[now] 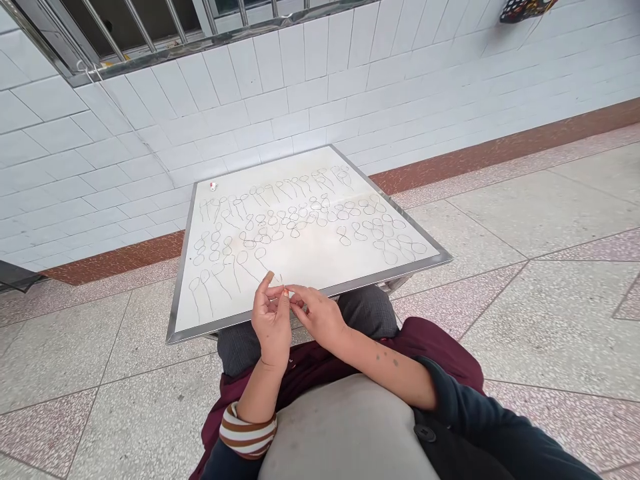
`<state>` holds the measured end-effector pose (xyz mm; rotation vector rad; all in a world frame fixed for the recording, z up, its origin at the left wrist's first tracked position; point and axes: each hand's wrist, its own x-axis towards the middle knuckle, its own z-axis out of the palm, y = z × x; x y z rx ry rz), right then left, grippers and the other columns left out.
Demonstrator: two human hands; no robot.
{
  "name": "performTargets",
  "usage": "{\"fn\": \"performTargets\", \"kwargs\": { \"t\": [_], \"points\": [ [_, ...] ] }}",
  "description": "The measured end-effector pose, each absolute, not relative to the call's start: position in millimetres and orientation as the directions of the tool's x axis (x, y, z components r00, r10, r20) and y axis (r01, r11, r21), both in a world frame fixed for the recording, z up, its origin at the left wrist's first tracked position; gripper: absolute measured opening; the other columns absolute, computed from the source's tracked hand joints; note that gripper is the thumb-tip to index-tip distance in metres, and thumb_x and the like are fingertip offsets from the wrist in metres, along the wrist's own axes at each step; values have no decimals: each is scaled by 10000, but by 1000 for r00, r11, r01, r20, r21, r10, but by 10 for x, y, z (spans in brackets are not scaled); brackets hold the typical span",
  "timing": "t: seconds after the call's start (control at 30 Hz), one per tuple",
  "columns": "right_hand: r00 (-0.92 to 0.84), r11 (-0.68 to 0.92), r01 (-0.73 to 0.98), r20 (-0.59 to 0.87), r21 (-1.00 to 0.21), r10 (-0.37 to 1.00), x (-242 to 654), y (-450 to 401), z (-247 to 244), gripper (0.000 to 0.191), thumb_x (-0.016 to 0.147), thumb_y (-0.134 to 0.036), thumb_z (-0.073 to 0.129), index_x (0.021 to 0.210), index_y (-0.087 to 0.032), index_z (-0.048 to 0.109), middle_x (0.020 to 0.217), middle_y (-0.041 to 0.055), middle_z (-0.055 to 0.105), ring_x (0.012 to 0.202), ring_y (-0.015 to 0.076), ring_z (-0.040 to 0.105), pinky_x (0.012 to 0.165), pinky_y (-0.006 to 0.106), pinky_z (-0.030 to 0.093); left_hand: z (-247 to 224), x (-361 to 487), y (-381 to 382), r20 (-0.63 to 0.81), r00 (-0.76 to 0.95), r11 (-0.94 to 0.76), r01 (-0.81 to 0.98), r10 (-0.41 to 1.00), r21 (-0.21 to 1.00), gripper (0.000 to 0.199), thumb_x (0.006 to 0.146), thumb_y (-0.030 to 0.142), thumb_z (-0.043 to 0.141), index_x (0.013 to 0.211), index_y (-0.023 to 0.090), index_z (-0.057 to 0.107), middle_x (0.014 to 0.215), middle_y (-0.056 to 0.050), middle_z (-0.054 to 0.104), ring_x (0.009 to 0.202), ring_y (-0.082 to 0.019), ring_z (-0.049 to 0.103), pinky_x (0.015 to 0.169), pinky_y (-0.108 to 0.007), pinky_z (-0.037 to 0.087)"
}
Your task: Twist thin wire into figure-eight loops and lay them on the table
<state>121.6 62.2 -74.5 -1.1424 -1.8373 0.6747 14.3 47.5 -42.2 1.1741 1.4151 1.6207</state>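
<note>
My left hand (pixel 273 320) and my right hand (pixel 320 315) meet just over the near edge of the white table. Their fingertips pinch a thin strand (pixel 281 279), of which only a short end shows above the fingers. A bandage-like tan wrap covers one left fingertip. Rows of thin dark loops lie on the tabletop beyond my hands. Those at the near left are single loops with long tails (pixel 194 285). Toward the middle and right many are twisted into figure eights (pixel 295 231). Whether they are wire or thread I cannot tell.
The square white table (pixel 320 260) has a metal rim and stands by a tiled wall (pixel 300 87). A small red and white item (pixel 213 186) lies at its far left corner. A barred window (pixel 150 27) is above. My knees are under the table's near edge.
</note>
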Motion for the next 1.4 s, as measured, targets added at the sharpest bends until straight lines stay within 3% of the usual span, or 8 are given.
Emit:
{"fn": "performTargets", "kwargs": {
  "t": [0.17, 0.27, 0.37, 0.5, 0.8, 1.07, 1.4],
  "points": [
    [-209, 265, -35, 266, -964, 941, 1250, 615, -717, 278, 879, -278, 565, 1152, -232, 590, 838, 6, 631, 713, 124, 562, 630, 242, 448, -419, 114, 438, 201, -338, -208, 17, 919, 978, 460, 838, 290, 627, 1284, 233, 531, 944, -40, 629, 902, -146, 593, 878, -298, 470],
    [-308, 98, -225, 166, -969, 937, 1269, 611, -726, 312, 860, -341, 593, 1151, -229, 593, 782, -17, 590, 654, 102, 512, 589, 227, 427, -429, 90, 455, 158, -373, -192, -55, 914, 980, 457, 809, 280, 665, 1249, 229, 558, 903, -22, 621, 921, -143, 586, 906, -297, 443],
    [-357, -10, -308, 106, -951, 928, 1280, 614, -745, 326, 845, -366, 610, 1143, -233, 600, 781, -19, 585, 678, 102, 515, 587, 220, 421, -456, 67, 478, 67, -346, -142, -195, 936, 970, 459, 784, 273, 690, 1226, 222, 576, 899, -20, 619, 904, -139, 590, 858, -282, 453],
    [-320, -52, -322, 57, -945, 946, 1283, 618, -746, 298, 811, -378, 649, 1064, -222, 631, 761, -16, 581, 699, 109, 518, 571, 213, 403, -490, 53, 487, -18, -282, -83, -343, 959, 935, 458, 757, 255, 712, 1197, 212, 594, 881, -21, 619, 843, -131, 591, 764, -259, 468],
    [-297, -45, -280, 42, -959, 954, 1297, 610, -730, 231, 824, -389, 634, 961, -204, 655, 852, 12, 667, 721, 118, 548, 572, 218, 404, -481, 68, 466, -10, -284, -91, -341, 959, 936, 447, 751, 261, 712, 1183, 214, 609, 878, -26, 621, 794, -125, 594, 739, -265, 486],
    [-296, 74, -282, 160, -956, 942, 1300, 594, -769, 225, 841, -377, 628, 989, -208, 654, 937, 26, 692, 901, 157, 636, 859, 328, 480, -459, 96, 448, -3, -315, -100, -311, 949, 945, 438, 744, 247, 726, 1167, 206, 620, 819, -8, 620, 786, -119, 595, 727, -246, 484],
    [-225, 300, -81, 310, -951, 924, 1298, 540, -781, 167, 926, -346, 507, 950, -222, 615, 854, 13, 664, 806, 143, 616, 756, 291, 499, -480, 103, 435, 27, -268, -99, -258, 963, 961, 455, 733, 251, 734, 1171, 204, 621, 762, 9, 629, 684, -105, 592, 718, -261, 494]
  ]
}}
